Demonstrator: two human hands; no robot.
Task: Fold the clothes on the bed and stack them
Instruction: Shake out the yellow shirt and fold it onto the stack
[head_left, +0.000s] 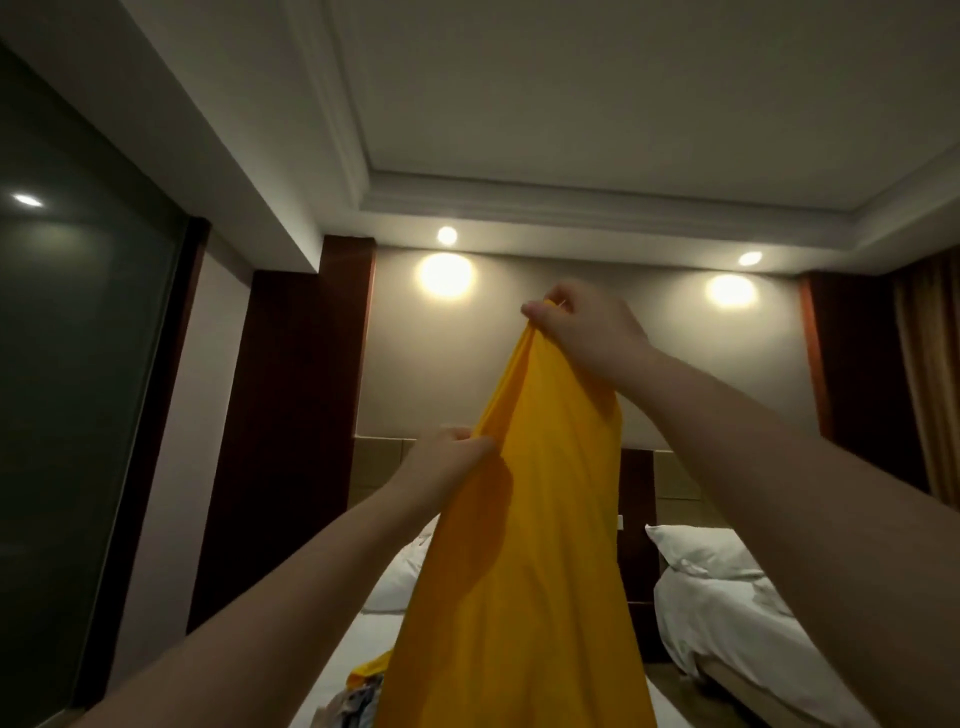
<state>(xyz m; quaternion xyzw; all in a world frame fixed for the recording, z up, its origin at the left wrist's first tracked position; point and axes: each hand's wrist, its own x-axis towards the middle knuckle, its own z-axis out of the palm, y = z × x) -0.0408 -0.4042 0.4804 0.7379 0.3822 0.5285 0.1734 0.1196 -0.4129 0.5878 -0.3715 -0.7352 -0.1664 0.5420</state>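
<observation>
Two hands are raised, both on one yellow garment (524, 545) that hangs in the air over the bed (358, 636). The left hand (452, 460) pinches its left edge, lower down. A small heap of clothes (358, 699) lies on the bed, just left of the hanging cloth. The right hand (587, 327) pinches the top corner, higher up. A second bed (737, 639) with a white pillow (696, 551) is at far right.

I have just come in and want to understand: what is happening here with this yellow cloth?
A person is holding a yellow garment up above the bed. The right hand pinches its top edge, and the left hand grips the cloth lower down on its side. The garment hangs unfolded in the air. A few other clothes lie in a loose heap on the bed below, not yet folded.
</observation>
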